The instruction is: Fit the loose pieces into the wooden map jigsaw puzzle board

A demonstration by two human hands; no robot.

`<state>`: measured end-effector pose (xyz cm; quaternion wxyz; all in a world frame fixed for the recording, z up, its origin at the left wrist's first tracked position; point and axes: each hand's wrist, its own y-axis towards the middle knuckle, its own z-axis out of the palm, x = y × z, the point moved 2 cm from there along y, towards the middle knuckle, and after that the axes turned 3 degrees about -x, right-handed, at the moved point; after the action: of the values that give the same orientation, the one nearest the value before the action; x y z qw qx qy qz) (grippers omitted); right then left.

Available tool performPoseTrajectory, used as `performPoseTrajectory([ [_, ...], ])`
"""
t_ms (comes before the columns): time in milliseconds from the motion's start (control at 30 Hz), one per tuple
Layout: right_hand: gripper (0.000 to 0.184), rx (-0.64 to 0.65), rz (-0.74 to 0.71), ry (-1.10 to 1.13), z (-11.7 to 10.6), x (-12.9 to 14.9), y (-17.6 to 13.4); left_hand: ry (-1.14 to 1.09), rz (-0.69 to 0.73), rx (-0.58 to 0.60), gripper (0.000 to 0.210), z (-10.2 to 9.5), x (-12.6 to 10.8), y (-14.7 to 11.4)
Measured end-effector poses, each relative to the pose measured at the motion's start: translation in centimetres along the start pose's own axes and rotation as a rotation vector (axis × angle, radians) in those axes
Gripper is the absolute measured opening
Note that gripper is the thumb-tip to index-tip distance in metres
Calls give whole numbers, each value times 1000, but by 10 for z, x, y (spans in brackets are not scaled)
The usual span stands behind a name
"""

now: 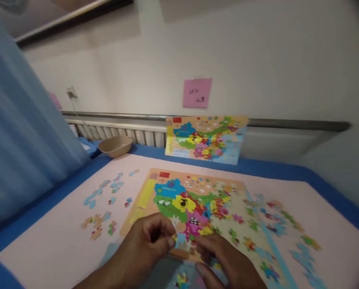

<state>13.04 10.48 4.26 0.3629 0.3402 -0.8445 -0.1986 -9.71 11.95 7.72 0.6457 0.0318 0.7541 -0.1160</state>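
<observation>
A colourful map puzzle board (197, 200) lies on the pink table top, partly filled with bright pieces. My left hand (149, 241) hovers over the board's near edge, thumb and fingers pinched on a small yellow and blue puzzle piece (176, 238). My right hand (227, 261) rests just to the right of it at the board's near edge, fingers curled down onto the pieces there; the blur hides whether it holds one. Loose puzzle pieces (105, 200) lie scattered to the left, and more loose pieces (288, 228) to the right.
A printed reference map (205, 138) leans against the wall rail behind the board. A beige bowl (115, 146) sits at the table's far left corner. A pink sticky note (197, 92) hangs on the wall. A blue curtain (19, 136) hangs along the left side.
</observation>
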Motion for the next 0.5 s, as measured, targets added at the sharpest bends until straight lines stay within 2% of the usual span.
performPoseTrajectory([
  [67, 36, -24, 117, 66, -6, 1, 0, -29, 5, 66, 18, 27, -5, 6],
  [167, 28, -42, 220, 92, -15, 0, -5, 3, 24, 124, 19, 50, -6, 19],
  [300, 24, -73, 266, 61, -26, -10, -15, 23, 13, 167, 21, 65, -1, 35],
  [500, 18, -63, 215, 40, -28, -21, -18, -73, -80, 148, 27, 79, 3, 45],
])
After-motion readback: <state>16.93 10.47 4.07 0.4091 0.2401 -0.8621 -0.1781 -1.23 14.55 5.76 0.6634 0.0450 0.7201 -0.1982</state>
